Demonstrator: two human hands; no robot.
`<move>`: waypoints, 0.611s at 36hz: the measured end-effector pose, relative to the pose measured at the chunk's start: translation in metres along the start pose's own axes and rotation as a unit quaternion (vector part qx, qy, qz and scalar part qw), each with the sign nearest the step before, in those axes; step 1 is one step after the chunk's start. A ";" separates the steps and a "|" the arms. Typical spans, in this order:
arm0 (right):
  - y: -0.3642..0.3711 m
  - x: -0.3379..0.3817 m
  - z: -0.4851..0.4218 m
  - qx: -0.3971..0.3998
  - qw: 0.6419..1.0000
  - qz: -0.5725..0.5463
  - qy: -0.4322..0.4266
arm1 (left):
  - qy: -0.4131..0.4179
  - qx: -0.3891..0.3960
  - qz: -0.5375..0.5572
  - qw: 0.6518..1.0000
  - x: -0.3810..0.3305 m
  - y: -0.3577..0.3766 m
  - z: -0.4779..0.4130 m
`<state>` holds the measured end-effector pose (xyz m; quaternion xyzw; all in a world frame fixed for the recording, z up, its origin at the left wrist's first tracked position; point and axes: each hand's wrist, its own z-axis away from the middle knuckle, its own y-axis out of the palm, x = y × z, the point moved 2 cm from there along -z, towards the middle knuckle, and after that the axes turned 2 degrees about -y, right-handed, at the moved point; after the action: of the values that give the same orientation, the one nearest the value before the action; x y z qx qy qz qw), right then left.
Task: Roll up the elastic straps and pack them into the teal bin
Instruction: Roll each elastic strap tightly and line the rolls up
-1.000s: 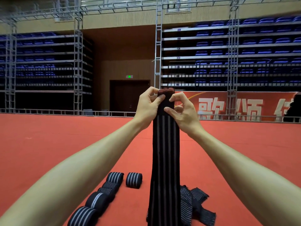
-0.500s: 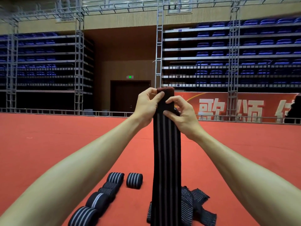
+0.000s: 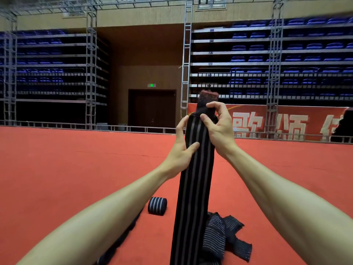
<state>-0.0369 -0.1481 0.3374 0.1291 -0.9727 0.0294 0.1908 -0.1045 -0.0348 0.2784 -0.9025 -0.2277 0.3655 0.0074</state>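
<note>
A long black elastic strap with grey stripes (image 3: pixel 194 178) hangs upright in front of me, its reddish end sticking up at the top. My right hand (image 3: pixel 217 127) pinches it just below that end. My left hand (image 3: pixel 181 148) grips the strap lower down on its left side, thumb across the front. One rolled strap (image 3: pixel 157 205) lies on the red carpet below. Loose unrolled straps (image 3: pixel 225 236) are heaped at the hanging strap's foot. My left forearm hides the other rolls. No teal bin is in view.
Red carpet (image 3: pixel 66 169) stretches out on all sides. A low metal rail (image 3: pixel 57 125), scaffold towers, blue seating tiers and a red banner (image 3: pixel 286 123) stand far behind.
My left hand has slid down the strap from the top end to a lower grip. My right hand has shifted below the reddish end, which now stands free above it.
</note>
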 end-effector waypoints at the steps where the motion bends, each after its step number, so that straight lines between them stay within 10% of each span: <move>1: 0.001 0.001 0.000 0.003 1.000 -0.002 0.000 | 0.008 -0.005 -0.004 1.000 0.000 0.000 -0.001; 22: -0.008 0.012 -0.026 -0.071 0.992 0.102 -0.030 | -0.041 0.178 -0.108 0.977 0.070 0.005 0.091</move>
<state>-0.0359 -0.1564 0.3657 0.0163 -0.9857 -0.0239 0.1659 -0.1189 -0.0244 0.1646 -0.8411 -0.2555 0.4339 0.1977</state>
